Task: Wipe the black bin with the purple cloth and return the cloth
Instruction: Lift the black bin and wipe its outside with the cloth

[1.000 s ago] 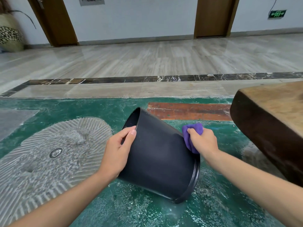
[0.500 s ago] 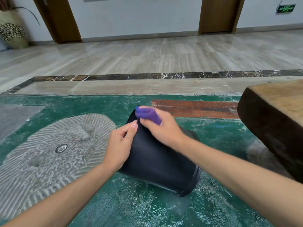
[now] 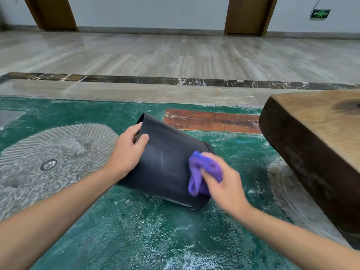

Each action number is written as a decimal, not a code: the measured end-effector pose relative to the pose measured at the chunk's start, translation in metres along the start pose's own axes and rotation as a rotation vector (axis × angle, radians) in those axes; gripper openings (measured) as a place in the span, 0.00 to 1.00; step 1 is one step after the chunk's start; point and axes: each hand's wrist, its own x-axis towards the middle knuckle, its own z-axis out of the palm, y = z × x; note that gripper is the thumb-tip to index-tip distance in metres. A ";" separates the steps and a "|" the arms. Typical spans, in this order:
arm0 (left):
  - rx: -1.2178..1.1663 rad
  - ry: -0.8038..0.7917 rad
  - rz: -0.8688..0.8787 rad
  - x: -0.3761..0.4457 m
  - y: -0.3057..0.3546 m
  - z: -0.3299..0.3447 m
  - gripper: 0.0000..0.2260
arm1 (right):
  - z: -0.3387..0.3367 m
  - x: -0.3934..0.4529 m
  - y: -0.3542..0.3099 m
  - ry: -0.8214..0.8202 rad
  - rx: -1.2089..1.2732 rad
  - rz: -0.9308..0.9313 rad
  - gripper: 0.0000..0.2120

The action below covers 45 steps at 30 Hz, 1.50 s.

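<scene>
The black bin [image 3: 165,158] lies tilted on its side on the green floor, its bottom end raised toward the far left and its wider rimmed end down at the near right. My left hand [image 3: 127,151] grips the raised far end, thumb on the outer wall. My right hand [image 3: 224,184] holds the crumpled purple cloth [image 3: 198,172] and presses it against the bin's side near the rimmed end. The right hand is blurred by motion.
A thick dark wooden slab [image 3: 315,145] juts in at the right, close to the bin. A grey ribbed stone disc [image 3: 48,158] is set in the floor at the left. A reddish plank strip [image 3: 212,121] lies beyond the bin.
My right hand has swept the cloth from the bin's raised far end down along its side to the near rimmed end. The left hand keeps its grip on the bin.
</scene>
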 end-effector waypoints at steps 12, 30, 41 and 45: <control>0.276 -0.047 0.148 0.019 0.005 0.009 0.24 | -0.008 0.063 0.055 -0.024 -0.108 0.287 0.16; 0.043 0.032 -0.147 0.035 0.002 0.007 0.23 | 0.019 -0.034 0.036 0.145 0.062 0.219 0.18; -0.036 0.076 -0.110 -0.004 0.004 -0.013 0.26 | -0.001 0.049 0.025 0.086 -0.017 0.449 0.18; -0.022 0.183 -0.086 -0.026 -0.009 -0.018 0.25 | 0.004 0.047 0.023 0.054 -0.108 0.429 0.14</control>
